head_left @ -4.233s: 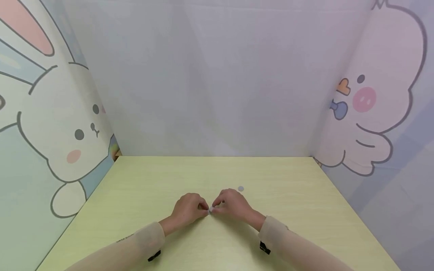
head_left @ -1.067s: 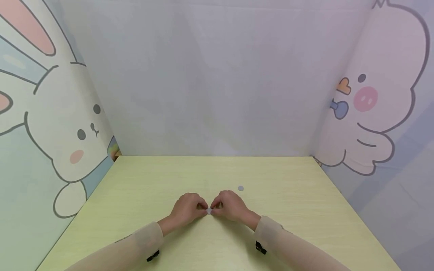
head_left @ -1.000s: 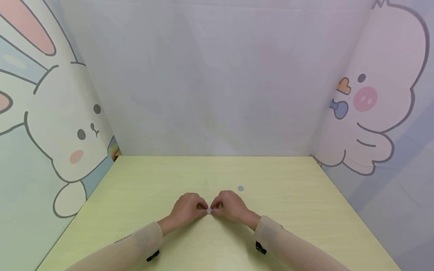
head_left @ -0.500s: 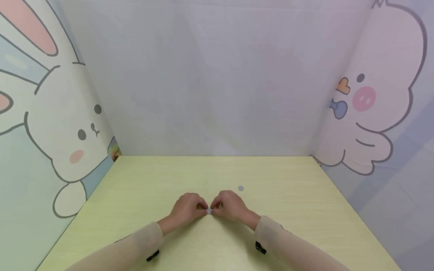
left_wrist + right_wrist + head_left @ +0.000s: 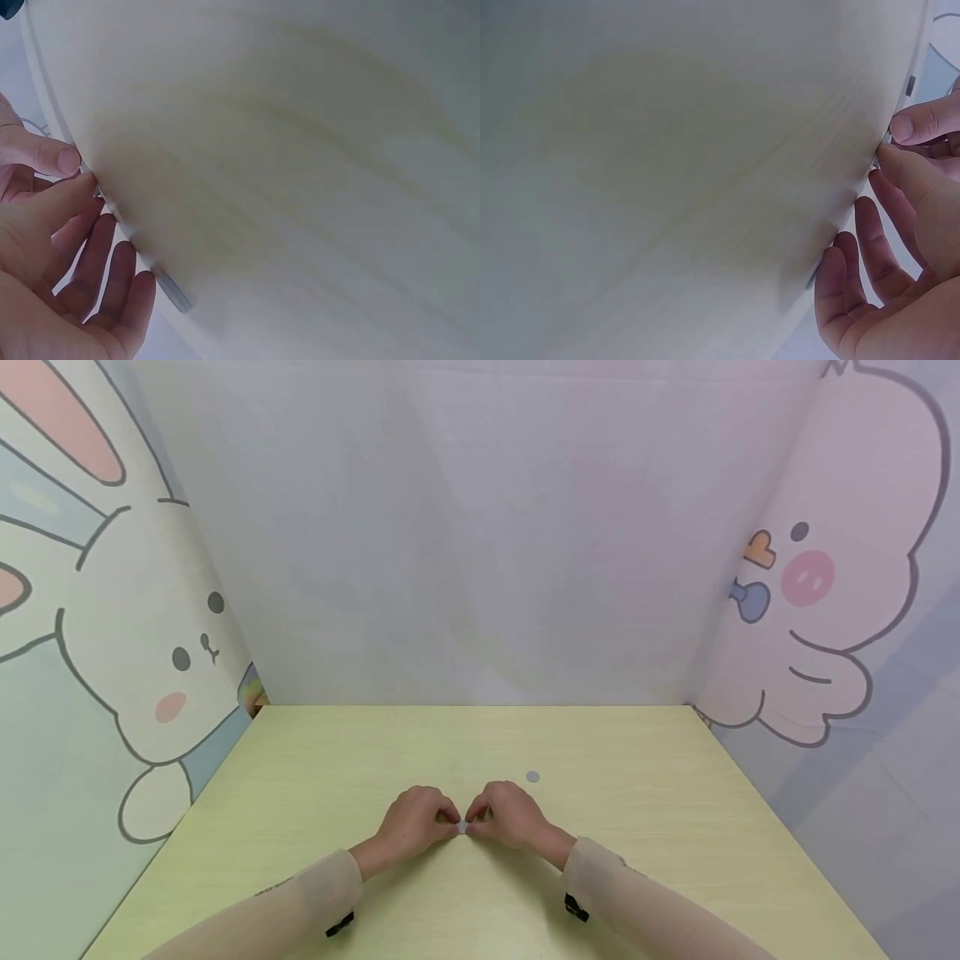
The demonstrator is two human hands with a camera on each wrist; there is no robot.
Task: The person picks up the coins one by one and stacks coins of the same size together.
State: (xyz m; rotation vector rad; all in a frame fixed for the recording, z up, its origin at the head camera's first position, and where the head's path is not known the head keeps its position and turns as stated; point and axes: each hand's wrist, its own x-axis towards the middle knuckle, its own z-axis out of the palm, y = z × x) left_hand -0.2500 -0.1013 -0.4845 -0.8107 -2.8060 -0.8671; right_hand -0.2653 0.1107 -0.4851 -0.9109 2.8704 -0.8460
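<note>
fingers partly hide a grey piece (outline unclear)

Nothing is readable; the marking on the left sleeve is too small.

The pale yellow table had a faint wood grain and a straight far edge. One small grey disc lay flat on it, just beyond the right hand. A second disc was pinched between that hand and the left hand, low over the tabletop; whether it touched the surface could not be told. Shadows fell on the table beneath both wrists.
</note>
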